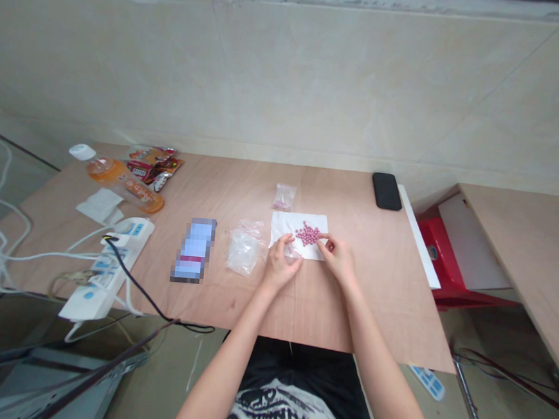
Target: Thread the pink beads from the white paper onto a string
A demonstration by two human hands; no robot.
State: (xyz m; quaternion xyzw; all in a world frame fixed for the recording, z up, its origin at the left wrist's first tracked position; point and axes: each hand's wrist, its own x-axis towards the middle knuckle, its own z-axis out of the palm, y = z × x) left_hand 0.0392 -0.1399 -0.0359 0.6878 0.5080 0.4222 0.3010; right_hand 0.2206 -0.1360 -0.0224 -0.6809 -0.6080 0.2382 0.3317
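Note:
A small heap of pink beads (308, 234) lies on a white sheet of paper (285, 221) at the middle of the table. On the left side of the paper, my left hand (281, 266) is closed on a small clear plastic bag (293, 252), whose mouth faces the beads. The fingertips of my right hand (337, 258) are pinched together at the right edge of the heap; whatever is between them is too small to make out. Behind the paper sits a small bag with pink contents (284, 197). Clear plastic bags (246, 248) lie stacked left of my left hand.
A phone with a lit screen (194, 249) lies to the left, near a white power strip (108, 267) with several cables. Further back are an orange drink bottle (124, 181), snack packets (154, 164) and a tissue (100, 206). A black phone (387, 191) lies back right.

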